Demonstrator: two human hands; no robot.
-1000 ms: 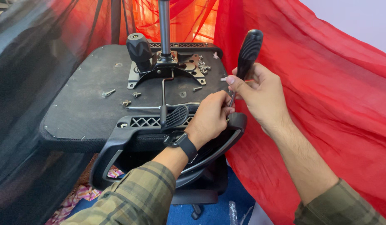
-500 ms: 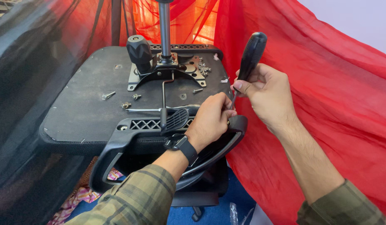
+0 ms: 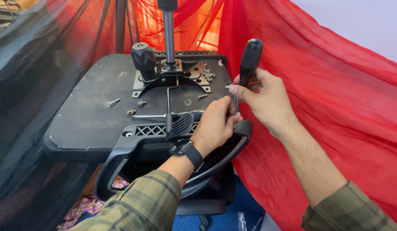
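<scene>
We hold a black-handled screwdriver point(image 3: 249, 64) upright in our right hand point(image 3: 267, 100), fingers wrapped around the lower handle and shaft, the grip end standing well above the knuckles. Its tip is hidden behind our left hand point(image 3: 215, 126), whose fingers pinch narrowly at the shaft's foot, apparently steadying a screw we cannot see, right where the black plastic armrest bracket point(image 3: 164, 137) meets the edge of the upturned office chair seat point(image 3: 87, 115). Beyond the fingertips sit the metal tilt mechanism point(image 3: 173, 79), its gas-lift column point(image 3: 168, 34) and a black knob point(image 3: 143, 57). Loose screws point(image 3: 113, 102) lie farther left of our fingers on the seat's underside, so we judge the fastening only partly done, with several screws left to fit. A smartwatch point(image 3: 188, 150) rides our left wrist, and red cloth point(image 3: 335, 111) hangs just right of the hands.
</scene>
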